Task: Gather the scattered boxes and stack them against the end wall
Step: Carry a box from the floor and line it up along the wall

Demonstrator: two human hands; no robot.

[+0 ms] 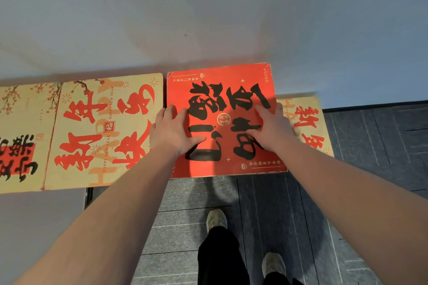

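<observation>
Mostly done, judging by the row already lined up against the pale, smooth wall [208, 7]. Left of the fingers: two wide tan cardboard boxes [104, 132] printed with red lettering and blossom sprigs, butted side by side. Under the fingers: a flat, square red box [222, 90] with bold black characters, matte card, corners slightly scuffed, its far edge at the wall, stacked on a lower tan box [308, 122] peeking out to the right. Left hand [173, 132] and right hand [273, 129] pressing flat on the lid, fingers spread, nothing gripped (a final squaring-up, probably). Any more strays out of view: cannot tell. Below, ribbed grey carpet [370, 146].
</observation>
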